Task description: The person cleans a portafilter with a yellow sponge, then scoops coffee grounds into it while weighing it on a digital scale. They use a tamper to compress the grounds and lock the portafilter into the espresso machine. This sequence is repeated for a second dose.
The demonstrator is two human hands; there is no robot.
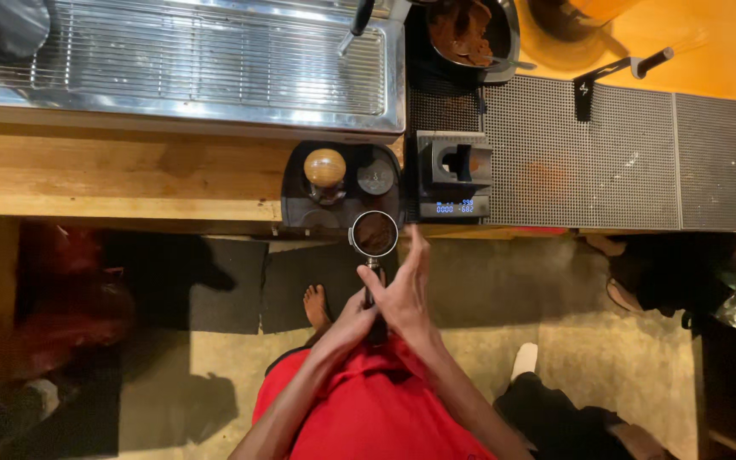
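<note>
A portafilter (pixel 374 234) with ground coffee in its round basket sits at the counter's front edge, its dark handle pointing toward me. My left hand (pixel 349 322) grips the handle from below. My right hand (pixel 404 290) is flat and open-fingered beside the basket, fingertips reaching up along its right rim. Just behind the basket lies a black tamping mat (pixel 300 200) with a wooden-topped tamper (pixel 324 170) and a metal distributor (pixel 376 177) on it.
A small scale with a lit display (pixel 455 183) stands right of the mat. A steel drip tray (pixel 181 64) runs along the back, black perforated mats (pixel 589 153) to the right. Another person's foot (pixel 523 360) is on the floor nearby.
</note>
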